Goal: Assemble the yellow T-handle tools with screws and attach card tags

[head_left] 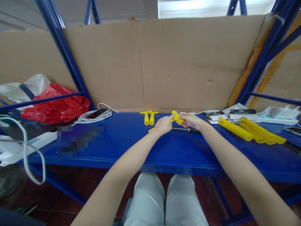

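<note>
Between my two hands is a small yellow plastic piece (176,116), raised a little over the blue shelf top (131,147). My left hand (164,124) pinches it from the left. The fingers of my right hand (191,120) are closed on its right side. A screwdriver (182,129) with a dark handle and thin metal shaft lies just below my hands, its handle partly behind my right wrist. A yellow tip shows beside my left wrist; what it belongs to is hidden. Left of my hands are two yellow T-shaped plastic pieces (149,117), side by side.
Several yellow tubes (236,129) lie at the right, near black-and-white packets (242,114) and a phone (293,130). At the left are a coiled white cable (94,116), a red plastic bag (56,103) and a white power strip (35,146). Cardboard (164,62) stands behind.
</note>
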Tool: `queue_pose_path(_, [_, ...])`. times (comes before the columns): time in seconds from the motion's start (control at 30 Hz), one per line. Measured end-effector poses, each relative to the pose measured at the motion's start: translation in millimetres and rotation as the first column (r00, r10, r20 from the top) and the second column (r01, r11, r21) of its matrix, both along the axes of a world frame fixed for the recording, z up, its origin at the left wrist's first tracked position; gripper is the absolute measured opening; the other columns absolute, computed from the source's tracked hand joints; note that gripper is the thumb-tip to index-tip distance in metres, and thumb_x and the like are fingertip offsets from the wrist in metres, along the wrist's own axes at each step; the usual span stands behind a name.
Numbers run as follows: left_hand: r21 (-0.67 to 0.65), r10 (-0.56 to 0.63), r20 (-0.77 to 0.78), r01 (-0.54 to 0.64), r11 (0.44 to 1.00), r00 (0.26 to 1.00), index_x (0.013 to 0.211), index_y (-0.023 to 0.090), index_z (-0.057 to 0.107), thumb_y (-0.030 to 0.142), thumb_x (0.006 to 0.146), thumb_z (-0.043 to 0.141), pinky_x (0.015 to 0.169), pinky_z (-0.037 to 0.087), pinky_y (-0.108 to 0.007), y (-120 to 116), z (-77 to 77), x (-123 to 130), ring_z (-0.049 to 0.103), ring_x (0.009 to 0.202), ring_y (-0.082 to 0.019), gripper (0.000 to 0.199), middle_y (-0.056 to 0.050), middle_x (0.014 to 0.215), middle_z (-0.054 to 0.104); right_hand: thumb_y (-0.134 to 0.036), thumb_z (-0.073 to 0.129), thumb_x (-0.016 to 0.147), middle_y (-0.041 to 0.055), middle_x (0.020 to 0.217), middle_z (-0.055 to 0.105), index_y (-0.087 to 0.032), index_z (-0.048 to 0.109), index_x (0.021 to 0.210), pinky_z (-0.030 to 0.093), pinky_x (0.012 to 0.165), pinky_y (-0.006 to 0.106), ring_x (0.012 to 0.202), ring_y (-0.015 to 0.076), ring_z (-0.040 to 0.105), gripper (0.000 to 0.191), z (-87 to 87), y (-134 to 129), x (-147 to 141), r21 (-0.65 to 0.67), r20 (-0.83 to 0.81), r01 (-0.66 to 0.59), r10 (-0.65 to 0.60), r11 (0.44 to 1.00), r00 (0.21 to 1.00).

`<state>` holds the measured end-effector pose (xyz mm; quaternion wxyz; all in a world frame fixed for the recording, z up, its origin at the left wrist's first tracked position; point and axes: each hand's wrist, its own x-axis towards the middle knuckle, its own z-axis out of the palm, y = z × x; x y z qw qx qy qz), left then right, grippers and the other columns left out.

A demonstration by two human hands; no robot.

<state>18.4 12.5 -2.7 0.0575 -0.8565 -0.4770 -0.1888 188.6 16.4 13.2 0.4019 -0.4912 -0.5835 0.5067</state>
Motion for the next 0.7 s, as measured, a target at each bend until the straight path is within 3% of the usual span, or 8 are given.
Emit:
queue_pose_path(0.3, [0.016,-0.015,-0.044,0.016,1.0,0.999,0.139,0.02,0.04,0.013,0.088,0.042,0.086,0.051,-0.037,-4.7,1.6,2.7,0.065,0.104,-0.025,0.052,-0.013,0.117,0.065,-0.024,0.055,0.089,0.002,0.052,0.06,-0.017,0.051,0.077,0.028,0.035,0.019,0.034,0.0081,0.044,0.015,-0.6,-0.2,-1.1,-0.009,-0.008,-0.009,0.009,1.0,1.0])
queue_pose_path(0.43, [-0.008,0.005,-0.022,-0.006,1.0,1.0,0.134,0.015,0.04,0.014,0.087,0.041,0.082,0.052,-0.035,-9.7,3.5,5.2,0.066,0.1,-0.025,0.047,-0.013,0.112,0.067,-0.021,0.054,0.089,0.0014,0.052,0.059,-0.017,0.051,0.075,0.028,0.034,0.018,0.034,0.0073,0.042,0.015,-2.6,1.5,-0.8,0.002,-0.005,-0.019,0.019,1.0,1.0])
queue_pose_path(0.6, [-0.027,0.016,-0.058,-0.017,0.999,0.998,0.145,0.018,0.025,0.014,0.086,0.042,0.083,0.051,-0.035,-9.8,3.0,5.5,0.066,0.102,-0.024,0.061,-0.012,0.114,0.067,-0.025,0.06,0.086,0.002,0.052,0.06,-0.016,0.051,0.075,0.027,0.033,0.017,0.034,0.0065,0.041,0.016,-5.5,4.0,-1.3,0.024,0.018,-0.039,0.039,0.999,0.999])
queue_pose_path(0.7, [-0.012,0.01,-0.096,-0.011,1.0,0.995,0.147,0.02,0.024,0.015,0.087,0.042,0.086,0.05,-0.035,-7.2,1.4,4.4,0.065,0.105,-0.024,0.063,-0.012,0.116,0.066,-0.025,0.059,0.086,0.0015,0.052,0.06,-0.017,0.049,0.074,0.025,0.032,0.016,0.033,0.0059,0.04,0.017,-6.3,3.7,-2.8,0.018,0.016,-0.046,0.046,0.999,0.999])
